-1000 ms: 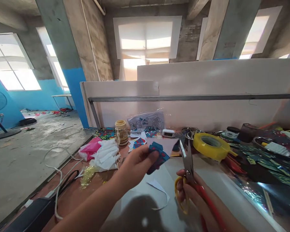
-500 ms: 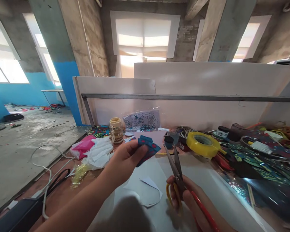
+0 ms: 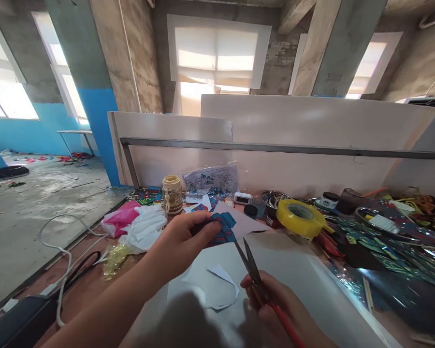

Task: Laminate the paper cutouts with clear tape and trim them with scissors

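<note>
My left hand (image 3: pixel 183 239) pinches a small blue and red printed paper cut-out (image 3: pixel 223 229) above the table. My right hand (image 3: pixel 271 302) grips scissors (image 3: pixel 252 268) with a red and yellow handle. The blades are slightly apart and their tips touch the cut-out's lower right edge. A white paper scrap (image 3: pixel 219 285) lies on the white sheet (image 3: pixel 297 270) below both hands.
A yellow tape roll (image 3: pixel 300 217) stands right of the hands. White gloves (image 3: pixel 145 227), a pink bag (image 3: pixel 120 217) and a twine spool (image 3: pixel 172 194) sit at the left. Shiny foil sheets (image 3: pixel 391 251) and jars crowd the right side. A white cable (image 3: pixel 63 246) trails off the left edge.
The scissors have swung left and down until the blade tips meet the cut-out. My left hand has lowered the cut-out slightly toward the blades.
</note>
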### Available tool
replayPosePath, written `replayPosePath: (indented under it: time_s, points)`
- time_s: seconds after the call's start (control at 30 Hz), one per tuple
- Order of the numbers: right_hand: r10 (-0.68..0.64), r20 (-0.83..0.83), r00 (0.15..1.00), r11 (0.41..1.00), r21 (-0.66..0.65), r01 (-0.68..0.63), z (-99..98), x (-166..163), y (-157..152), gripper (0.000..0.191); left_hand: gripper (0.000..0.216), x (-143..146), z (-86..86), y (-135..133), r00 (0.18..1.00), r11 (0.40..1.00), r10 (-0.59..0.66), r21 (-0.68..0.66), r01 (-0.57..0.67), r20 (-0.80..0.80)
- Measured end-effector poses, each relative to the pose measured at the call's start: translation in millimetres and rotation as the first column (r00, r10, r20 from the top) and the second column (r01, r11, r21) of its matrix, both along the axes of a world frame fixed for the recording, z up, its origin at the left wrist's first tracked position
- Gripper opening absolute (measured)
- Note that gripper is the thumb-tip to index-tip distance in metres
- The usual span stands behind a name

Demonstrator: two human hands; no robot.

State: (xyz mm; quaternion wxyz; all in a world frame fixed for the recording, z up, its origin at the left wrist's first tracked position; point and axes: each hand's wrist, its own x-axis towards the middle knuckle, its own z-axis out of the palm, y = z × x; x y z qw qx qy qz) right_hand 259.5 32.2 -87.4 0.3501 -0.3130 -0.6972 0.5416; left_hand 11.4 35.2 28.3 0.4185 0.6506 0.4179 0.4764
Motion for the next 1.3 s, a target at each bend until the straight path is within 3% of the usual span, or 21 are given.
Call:
replayPosePath:
  time_s: [0.07, 0.17, 0.27, 0.53, 0.7, 0.87, 1.03, 1.13, 1.3]
  points:
    - [0.036, 0.021, 0.999, 0.999, 0.005, -0.036, 3.0, 1, 1, 0.071, 0.033, 2, -0.3, -1, 0.998, 1.0, 0.028, 0.015, -0.027, -0.055]
    - [0.06, 0.054, 0.997, 0.998, -0.007, -0.06, 8.3, 1, 1, 0.074, 0.035, 4, 0.3, -3, 0.953, 0.987, 0.142, 0.116, -0.114, -0.269]
    - [0.047, 0.045, 0.998, 0.999, 0.013, -0.047, 11.5, -1, 0, 0.075, 0.034, 7, 1.4, -5, 0.915, 0.976, 0.172, 0.187, -0.109, -0.365]
    - [0.059, 0.034, 0.998, 0.998, -0.002, -0.058, 12.1, 0, -4, 0.074, 0.028, 14, -7.6, -4, 0.948, 0.965, 0.135, 0.256, -0.059, -0.288]
    - [0.05, 0.024, 0.998, 0.999, -0.007, -0.05, 17.4, 0, -10, 0.074, 0.027, 15, -13.9, -2, 0.963, 0.98, 0.054, 0.198, -0.001, -0.263]
    - [-0.05, -0.006, 0.999, 0.999, 0.007, 0.05, 15.8, -1, -14, 0.073, 0.032, 16, -16.0, -2, 0.965, 0.985, 0.031, 0.17, 0.014, -0.26]
    - [0.059, 0.013, 0.998, 0.998, 0.009, -0.059, 12.7, 1, -7, 0.073, 0.036, 18, -17.8, -2, 0.96, 0.988, 0.039, 0.155, 0.005, -0.278]
    - [0.005, -0.002, 1.0, 1.0, 0.02, -0.005, 13.4, 0, -5, 0.074, 0.036, 19, -18.5, -2, 0.952, 0.986, 0.048, 0.167, 0.004, -0.303]
    - [-0.014, -0.038, 0.999, 0.995, -0.101, 0.01, 9.9, -4, -6, 0.074, 0.035, 19, -19.5, -2, 0.952, 0.988, 0.024, 0.155, 0.025, -0.305]
